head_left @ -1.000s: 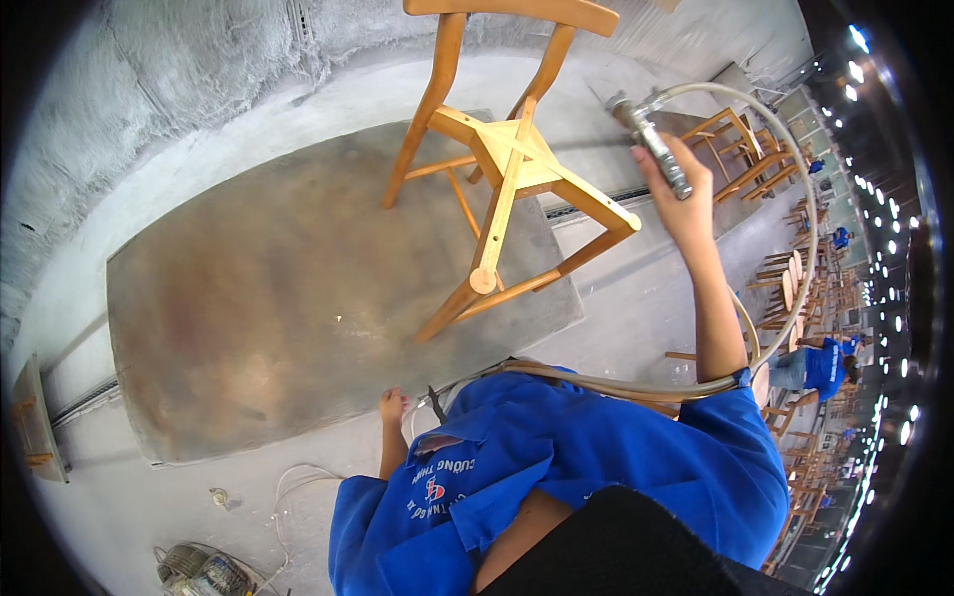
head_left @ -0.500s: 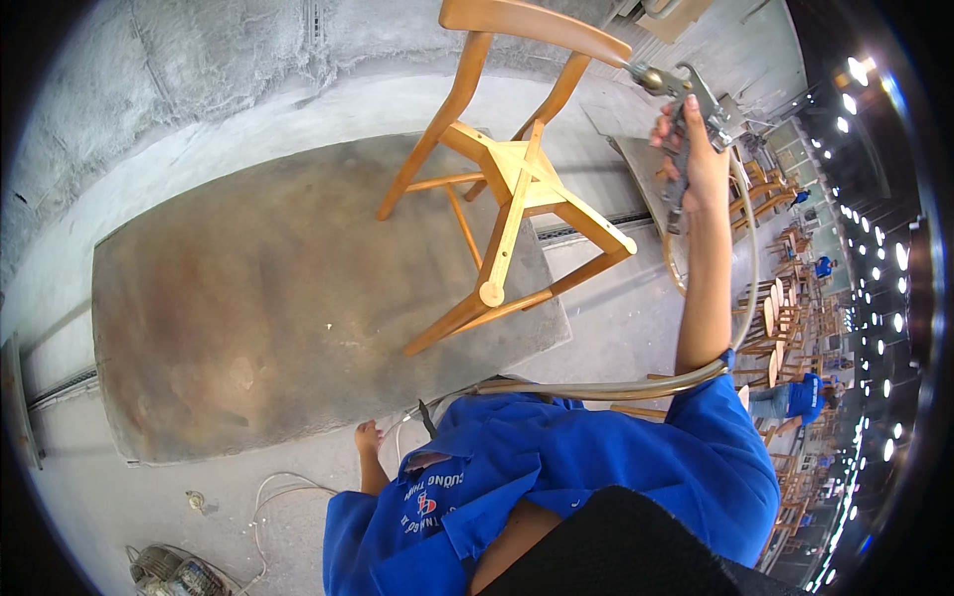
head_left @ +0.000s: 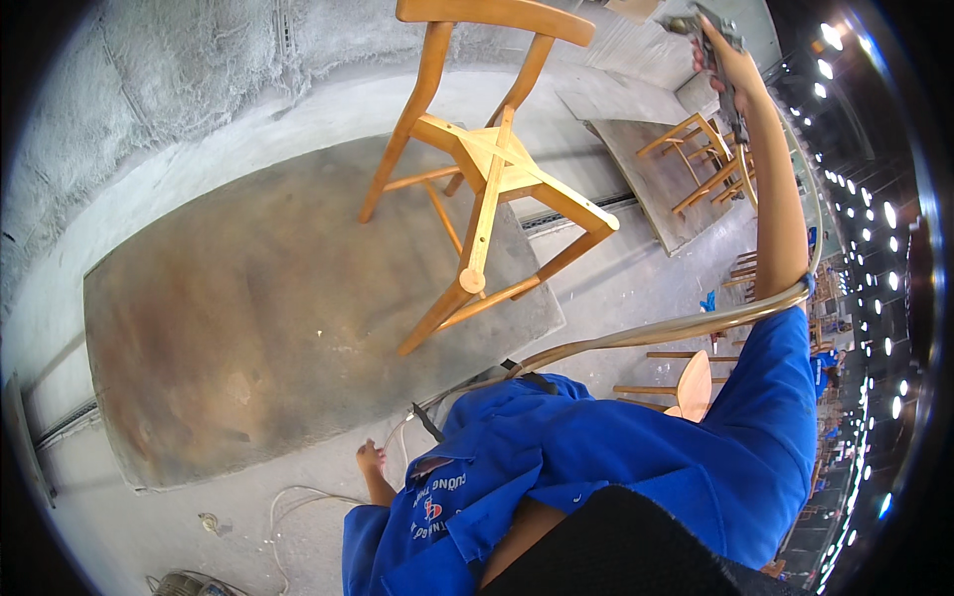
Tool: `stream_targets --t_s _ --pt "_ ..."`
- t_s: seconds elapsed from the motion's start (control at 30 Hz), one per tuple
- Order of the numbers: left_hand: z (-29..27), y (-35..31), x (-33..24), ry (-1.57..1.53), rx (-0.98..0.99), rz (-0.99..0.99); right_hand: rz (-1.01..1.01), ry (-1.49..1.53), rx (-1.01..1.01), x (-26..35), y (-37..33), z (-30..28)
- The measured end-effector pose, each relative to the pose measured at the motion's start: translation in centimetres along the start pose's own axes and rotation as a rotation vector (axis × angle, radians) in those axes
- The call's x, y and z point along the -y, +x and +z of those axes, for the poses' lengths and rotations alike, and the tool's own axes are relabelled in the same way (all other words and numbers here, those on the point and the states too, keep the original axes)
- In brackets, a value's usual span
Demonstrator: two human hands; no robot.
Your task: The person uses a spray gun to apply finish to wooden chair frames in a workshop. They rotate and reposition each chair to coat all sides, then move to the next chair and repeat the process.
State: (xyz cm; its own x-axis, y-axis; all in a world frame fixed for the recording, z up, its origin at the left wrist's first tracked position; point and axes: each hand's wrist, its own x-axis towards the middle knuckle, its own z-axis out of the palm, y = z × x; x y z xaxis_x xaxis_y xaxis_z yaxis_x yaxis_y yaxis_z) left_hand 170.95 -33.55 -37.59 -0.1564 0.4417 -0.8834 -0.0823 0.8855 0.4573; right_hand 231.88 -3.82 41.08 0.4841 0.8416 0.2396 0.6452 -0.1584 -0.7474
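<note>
A wooden chair frame without a seat panel (head_left: 489,199), with crossed pale braces, stands upright on a wide brown-stained board (head_left: 229,308). My right hand (head_left: 728,70) is wrapped round the handle of a metal spray gun (head_left: 686,24), raised at the upper right, apart from the chair's backrest. From the gun a translucent hose (head_left: 656,330) runs down and loops over my upper arm toward my waist. Low beside the board's near edge hangs my left hand (head_left: 371,458), empty, its fingers loosely bent and apart.
Beyond the chair, another board (head_left: 676,226) carries more wooden frames (head_left: 701,149). A whitish coated wall (head_left: 199,70) rises behind. On the floor lie a thin hose (head_left: 276,526) and a machine (head_left: 189,584). Rounded wooden seats (head_left: 696,385) stand at my right.
My right hand has carried the spray gun up and right, away from the backrest's end. The pale spray at its nozzle no longer shows. My view has shifted, with more of the second board visible.
</note>
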Motion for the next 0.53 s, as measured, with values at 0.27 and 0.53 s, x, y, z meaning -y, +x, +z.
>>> stream_targets --t_s 0.27,0.53 --pt "6.0 -0.8 -4.8 -0.079 -0.017 0.174 -0.243 0.249 0.316 9.3 -4.8 7.0" --pt "4.6 -2.7 1.3 -0.065 0.03 0.131 -0.832 -0.127 -0.025 6.7 -12.1 10.3"
